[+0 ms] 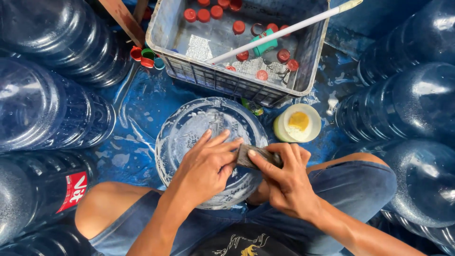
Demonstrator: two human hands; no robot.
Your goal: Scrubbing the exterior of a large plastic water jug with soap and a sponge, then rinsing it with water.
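- Head view: a big blue water jug [189,128], soapy and wet, stands between the person's knees with its round base turned up toward the camera
- The left hand [204,166] lies flat on that base, fingers stretched out and close together, steadying it
- The right hand [284,178] has its fingers curled and clamped on a dark scrubbing pad [253,155], pressed at the jug's right edge
- Judging by its size, thin clear wall and suds, the jug likely handles as light when empty, stiff but slippery; the rim of the base or the neck below would give the surest hold
- The pad looks soft and soaked, easy to pinch
- Just right of the jug sits a round pale tub [297,123] with yellow paste inside
- Behind, a grey plastic crate [303,57] holds red caps [204,15] and a white stick [284,31]
- At lower left another jug carries a red label [73,189] with white lettering
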